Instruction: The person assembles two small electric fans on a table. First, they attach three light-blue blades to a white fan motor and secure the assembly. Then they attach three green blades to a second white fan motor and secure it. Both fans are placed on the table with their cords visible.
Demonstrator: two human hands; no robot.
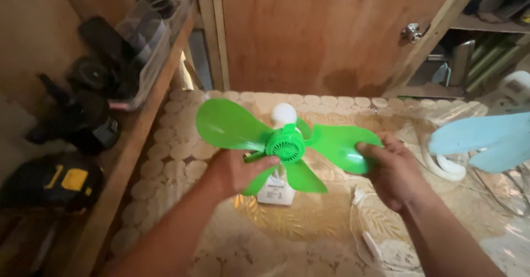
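1. The tabletop [309,222] fills the lower half of my view, covered with a shiny plastic sheet over a beige cloth with a round scalloped pattern.
2. A brown wooden panel [309,28] stands behind the far edge of the tabletop, with a small metal fitting [411,32] on its right side.
3. A wooden shelf [130,144] runs along my left. It carries a clear plastic box [144,39] and dark tools, among them a black case with a square yellow label [74,179] near me.
4. The green fan [284,143] sits in the middle, held just above the tabletop. Its blades spread around a round ribbed hub.
5. A pale blue fan blade [486,139] reaches in from the right edge, well apart from the green one.
6. My right hand [395,172] grips the tip of the right green blade, thumb on top and fingers curled underneath.
7. My left hand [234,172] is closed around the lower left blade just beside the hub, thumb pointing at the hub.
8. A white boxy part [276,191] with a printed label sits behind and below the hub, too blurred to make out.
9. A white rounded cap [284,113] shows above the hub.
10. A thin white cord [367,238] with a small inline switch lies on the tabletop under my right wrist.
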